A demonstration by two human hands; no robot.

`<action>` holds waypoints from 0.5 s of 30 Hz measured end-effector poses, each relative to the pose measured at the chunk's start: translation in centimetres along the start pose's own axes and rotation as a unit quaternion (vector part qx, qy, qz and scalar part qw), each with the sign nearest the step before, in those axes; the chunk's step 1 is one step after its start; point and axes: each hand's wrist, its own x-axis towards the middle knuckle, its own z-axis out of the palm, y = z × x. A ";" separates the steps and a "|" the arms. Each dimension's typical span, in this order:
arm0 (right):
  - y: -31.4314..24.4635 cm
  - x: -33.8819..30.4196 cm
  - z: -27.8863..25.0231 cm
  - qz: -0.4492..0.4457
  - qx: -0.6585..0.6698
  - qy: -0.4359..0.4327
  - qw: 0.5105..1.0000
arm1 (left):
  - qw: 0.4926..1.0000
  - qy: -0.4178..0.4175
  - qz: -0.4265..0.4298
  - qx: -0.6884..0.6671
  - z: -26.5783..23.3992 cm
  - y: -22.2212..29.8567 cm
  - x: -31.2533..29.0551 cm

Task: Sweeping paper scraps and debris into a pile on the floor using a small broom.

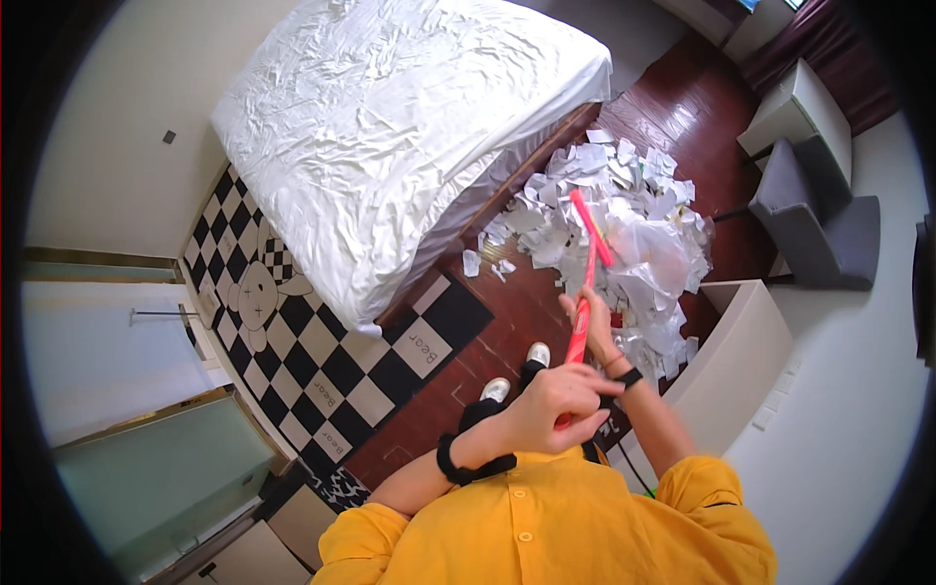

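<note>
A red long-handled broom [577,343] slants away from my body, its narrow red head [592,229] against a big heap of crumpled white paper and plastic [639,234]. Near my chest, my left hand [561,405] is closed round the top end of the handle, with the index finger partly stretched out. Further down the handle, my right hand [597,317] grips it from the right side. The bristles are hard to make out among the paper. A few loose scraps [472,263] lie on the floor left of the heap.
A bed with a wrinkled white sheet [409,127] stands left of the heap. Checkered black-and-beige mat [366,395] lies beside it. On the right are a grey chair [814,219], a white cabinet [804,112] and a low pale cabinet [726,370]. The floor [673,93] is reddish-brown wood.
</note>
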 end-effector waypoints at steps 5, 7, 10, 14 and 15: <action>-5.6 -2.6 0.5 -0.096 0.002 -0.169 0.981 | 0.997 -0.044 -0.054 0.033 -2.2 5.5 0.8; -7.0 -3.0 2.4 -0.113 0.001 -0.256 0.960 | 0.990 -0.093 -0.083 0.071 -3.1 6.2 0.9; -7.9 -2.9 6.8 -0.132 0.039 -0.335 0.932 | 0.978 -0.074 -0.137 0.136 -4.0 5.3 1.1; -6.3 -2.0 10.6 -0.137 0.241 -0.389 0.878 | 0.984 0.073 -0.065 0.150 -5.5 -0.4 2.9; -5.7 -1.2 11.3 -0.123 0.205 -0.385 0.891 | 0.972 0.066 -0.148 0.168 -6.3 -1.7 3.1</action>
